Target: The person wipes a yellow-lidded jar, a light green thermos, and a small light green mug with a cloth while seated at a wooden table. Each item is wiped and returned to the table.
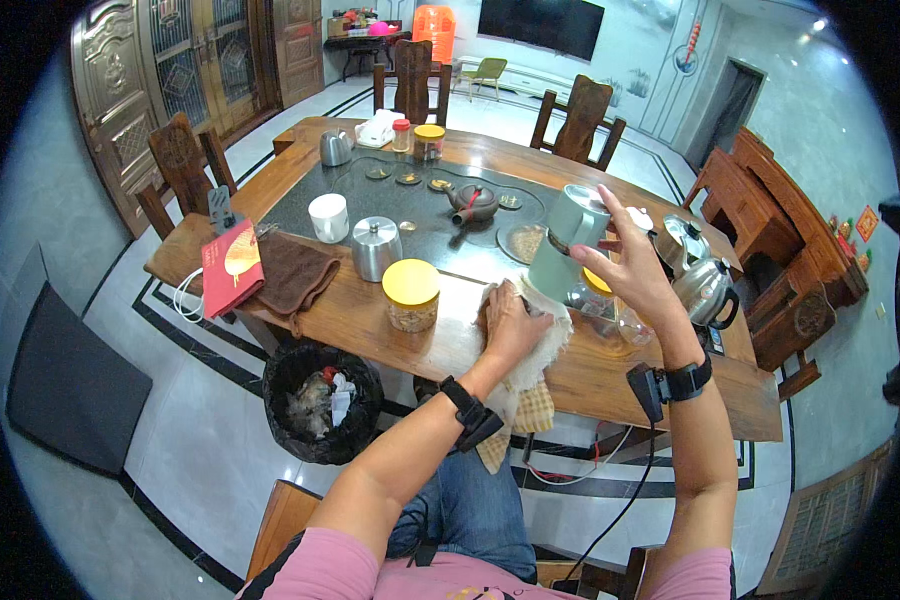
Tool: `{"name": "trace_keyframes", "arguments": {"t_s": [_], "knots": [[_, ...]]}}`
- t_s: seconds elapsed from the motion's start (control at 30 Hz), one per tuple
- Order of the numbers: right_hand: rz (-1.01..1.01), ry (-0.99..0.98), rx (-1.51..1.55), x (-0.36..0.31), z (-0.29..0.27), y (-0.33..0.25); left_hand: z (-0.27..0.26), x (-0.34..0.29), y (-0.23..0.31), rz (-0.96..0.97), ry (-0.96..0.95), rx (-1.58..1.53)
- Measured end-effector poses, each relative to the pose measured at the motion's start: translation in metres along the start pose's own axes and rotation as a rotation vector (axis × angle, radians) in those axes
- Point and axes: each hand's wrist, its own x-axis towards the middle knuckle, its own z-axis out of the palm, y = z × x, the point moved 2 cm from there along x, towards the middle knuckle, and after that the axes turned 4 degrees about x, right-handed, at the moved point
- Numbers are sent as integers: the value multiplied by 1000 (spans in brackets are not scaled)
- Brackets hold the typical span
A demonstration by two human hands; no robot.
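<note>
A pale green cylindrical container (552, 268) with a metallic-looking top end leans slightly near the table's front edge. At its base, my left hand (515, 328) is closed on a whitish cloth (550, 338) that bunches against the container. Beside the container's upper part, my right hand (632, 268) has its fingers stretched and spread, with the thumb at the container's side. Just behind my right hand are a yellow-lidded jar (595, 285) and a clear glass vessel (633, 327), both partly covered. A yellow checkered cloth (535, 405) hangs over the edge below my left hand.
On the wooden table (470, 335), a yellow-lidded jar (411, 300), steel canister (377, 250) and white mug (329, 218) stand left. A brown teapot (473, 202) sits on the dark tray. Steel kettles (705, 290) stand right. Below is a black-lined bin (320, 400).
</note>
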Motion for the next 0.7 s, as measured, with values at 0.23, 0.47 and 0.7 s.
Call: {"name": "trace_keyframes", "arguments": {"t_s": [0.23, 0.47, 0.7], "knots": [[-210, 136, -282, 0, 5, -13, -2, -3, 3, 37, 60, 37], [148, 159, -437, -6, -2, -24, -3, -4, 0, 81, 119, 56], [-187, 46, -115, 17, -15, -7, 2, -1, -9, 0, -49, -71]]}}
